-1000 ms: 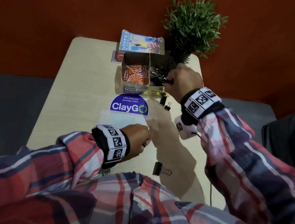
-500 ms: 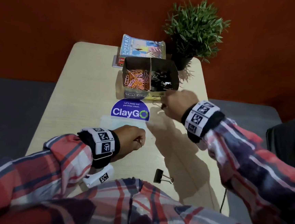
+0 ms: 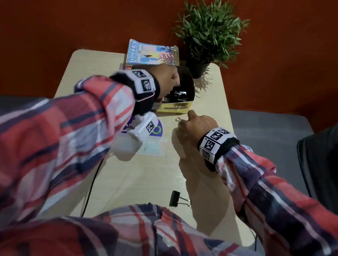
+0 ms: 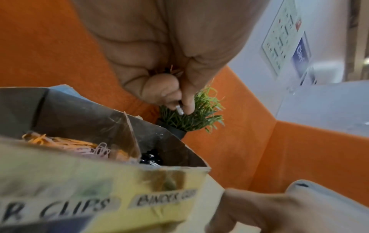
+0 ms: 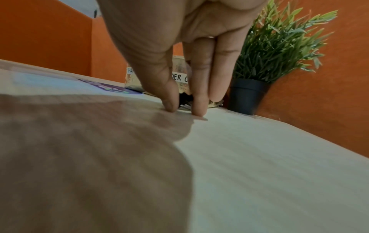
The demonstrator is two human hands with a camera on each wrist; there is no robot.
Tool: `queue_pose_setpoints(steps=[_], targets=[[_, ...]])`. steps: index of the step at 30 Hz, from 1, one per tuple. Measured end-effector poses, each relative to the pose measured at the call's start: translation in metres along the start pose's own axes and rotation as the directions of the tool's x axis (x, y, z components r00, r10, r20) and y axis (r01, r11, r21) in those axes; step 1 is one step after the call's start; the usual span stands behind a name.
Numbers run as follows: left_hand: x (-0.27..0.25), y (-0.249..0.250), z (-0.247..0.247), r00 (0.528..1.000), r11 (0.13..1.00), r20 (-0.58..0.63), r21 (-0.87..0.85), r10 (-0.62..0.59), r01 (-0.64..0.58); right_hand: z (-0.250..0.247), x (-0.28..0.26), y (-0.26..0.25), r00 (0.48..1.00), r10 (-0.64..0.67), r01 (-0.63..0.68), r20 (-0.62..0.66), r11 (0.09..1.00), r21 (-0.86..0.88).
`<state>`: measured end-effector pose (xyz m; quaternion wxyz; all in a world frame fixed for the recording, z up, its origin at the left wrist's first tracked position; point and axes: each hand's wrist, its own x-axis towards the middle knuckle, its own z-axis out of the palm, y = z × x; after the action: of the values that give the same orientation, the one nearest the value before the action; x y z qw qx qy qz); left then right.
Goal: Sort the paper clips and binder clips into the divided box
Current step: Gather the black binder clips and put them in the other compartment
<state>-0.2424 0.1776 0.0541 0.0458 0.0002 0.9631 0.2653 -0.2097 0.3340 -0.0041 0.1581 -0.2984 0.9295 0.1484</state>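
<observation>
The divided cardboard box (image 3: 176,108) stands at the table's far middle. Orange and pink paper clips (image 4: 69,143) fill its left cell and black binder clips (image 3: 179,95) its right cell. My left hand (image 3: 168,76) hovers over the box and pinches a small silvery clip (image 4: 180,109), kind unclear. My right hand (image 3: 187,119) is down on the table just before the box. Its thumb and forefinger pinch a black binder clip (image 5: 185,99), whose wire handle (image 3: 178,120) sticks out to the left. Another black binder clip (image 3: 175,198) lies near the front edge.
A potted plant (image 3: 209,33) stands right behind the box, with a book (image 3: 152,54) to its left. A purple sticker (image 3: 157,130) lies flat on the table, partly under my left wrist. A thin cable (image 3: 92,182) runs off the front edge.
My left hand rose from the near table and reached forward over the box. My right hand left the binder-clip cell and came down onto the clip in front of the box.
</observation>
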Motion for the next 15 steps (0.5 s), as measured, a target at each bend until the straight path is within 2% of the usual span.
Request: queue_pose_setpoints(steps=[5,9,13,15], targets=[[0.028,-0.001,0.010,0.997,0.987,0.058,0.154,0.043,-0.052,0.004,0.012,0.001,0.999,0.027,-0.026,0.018,0.999,-0.040],[0.027,-0.017,0.019,0.999,0.986,0.001,0.159,0.049,-0.049,0.010,0.027,0.004,0.999,0.042,-0.041,0.003,0.996,-0.074],[-0.002,-0.023,0.013,0.996,0.987,-0.016,0.133,0.089,-0.086,0.013,0.032,0.003,0.995,0.096,-0.096,0.001,0.995,-0.029],[-0.035,-0.021,0.012,0.984,0.976,0.092,0.141,0.154,-0.166,0.011,0.027,0.003,0.994,0.104,-0.103,0.036,0.994,-0.030]])
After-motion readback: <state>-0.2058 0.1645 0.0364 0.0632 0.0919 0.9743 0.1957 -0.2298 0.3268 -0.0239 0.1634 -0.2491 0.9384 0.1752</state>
